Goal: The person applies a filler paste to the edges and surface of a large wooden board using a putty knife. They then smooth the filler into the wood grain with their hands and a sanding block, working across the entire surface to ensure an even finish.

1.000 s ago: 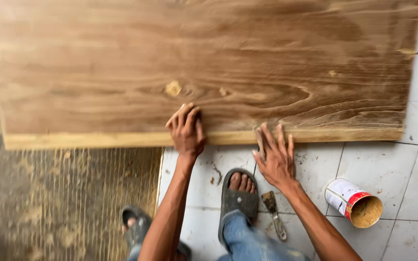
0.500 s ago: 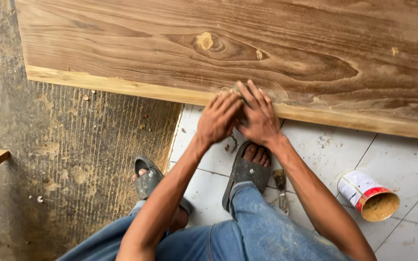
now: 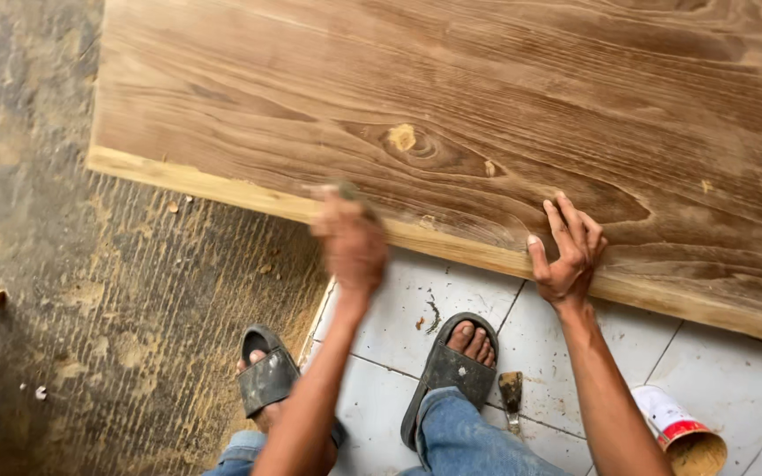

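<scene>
Wood panel [image 3: 451,115] brown, swirling grain, pale knot; floor tiles [image 3: 399,317] white; sandals [image 3: 448,370] grey.

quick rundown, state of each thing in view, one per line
wooden slab: lying flat, knot filled with pale putty
left hand: blurred at the slab's near edge, grip unclear
right hand: open, pressed on slab
tin can: tipped over, open
putty knife: lying on tiles

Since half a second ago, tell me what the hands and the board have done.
The hands were bunched together at the board's near edge and have now parted. The left hand has swept left along the edge, blurred, with something small under its fingers. The right hand has spread flat on the wooden board. The feet in sandals, the scraper and the tipped can lie as before.
</scene>
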